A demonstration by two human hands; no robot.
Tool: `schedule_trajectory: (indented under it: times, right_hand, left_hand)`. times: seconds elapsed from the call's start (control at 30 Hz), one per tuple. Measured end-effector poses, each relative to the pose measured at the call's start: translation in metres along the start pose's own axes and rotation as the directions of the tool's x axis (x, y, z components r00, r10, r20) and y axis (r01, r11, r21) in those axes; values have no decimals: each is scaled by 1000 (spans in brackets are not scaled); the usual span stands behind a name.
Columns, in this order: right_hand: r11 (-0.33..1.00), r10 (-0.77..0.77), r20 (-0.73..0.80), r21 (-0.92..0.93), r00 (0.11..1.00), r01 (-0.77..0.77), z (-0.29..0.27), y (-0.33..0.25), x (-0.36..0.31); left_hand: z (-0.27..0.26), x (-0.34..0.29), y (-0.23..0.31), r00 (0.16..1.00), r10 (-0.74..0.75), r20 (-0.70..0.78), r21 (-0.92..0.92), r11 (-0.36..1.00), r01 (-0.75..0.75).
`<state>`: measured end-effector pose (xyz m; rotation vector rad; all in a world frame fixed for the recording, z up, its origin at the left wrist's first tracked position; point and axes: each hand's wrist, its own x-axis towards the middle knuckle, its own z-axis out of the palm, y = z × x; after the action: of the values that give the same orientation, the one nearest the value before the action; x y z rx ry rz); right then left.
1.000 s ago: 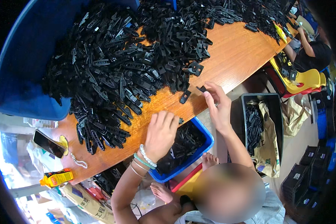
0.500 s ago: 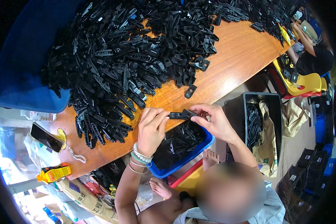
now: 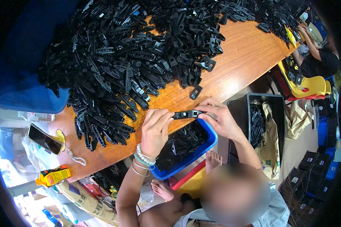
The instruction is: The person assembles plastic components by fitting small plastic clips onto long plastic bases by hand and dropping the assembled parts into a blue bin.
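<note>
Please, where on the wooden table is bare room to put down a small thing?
The widest bare patch of the table lies right of the heap of black parts, beyond the right hand, toward the yellow chair. A narrower strip runs between the heap and the near edge, from the string of beads to the left hand. The heap crowds the far side.

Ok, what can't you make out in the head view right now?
All head view:
Ends of the black part: under the fingers of the left hand and right hand.
Floor of the blue tub: beneath black pieces.
Parts pile, far side: cut by top edge.
Large blue bin, left side: lost in dark rim.
</note>
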<state>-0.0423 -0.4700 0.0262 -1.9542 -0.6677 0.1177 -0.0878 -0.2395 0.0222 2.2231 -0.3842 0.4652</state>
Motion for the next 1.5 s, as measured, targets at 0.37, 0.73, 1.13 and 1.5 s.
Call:
schedule_trajectory:
  times: [0.37,0.73,1.13,1.5]
  right_hand:
    - [991,-90,-45,-106,995,85,22,-2,8]
    - [850,-275,-315,-522,909,76,8,22,26]
    - [762,339,-58,602,939,-238,28,-10,15]
    - [998,-36,45,45,998,34,18,-9,16]
  left_hand:
    - [6,-1,8,1000,30,-3,32,999,-30]
    - [-25,77,-29,958,264,113,550,786,-282]
    - [-22,2,9,904,227,362,309,886,-346]
    - [-21,-9,10,984,-128,121,34,992,125]
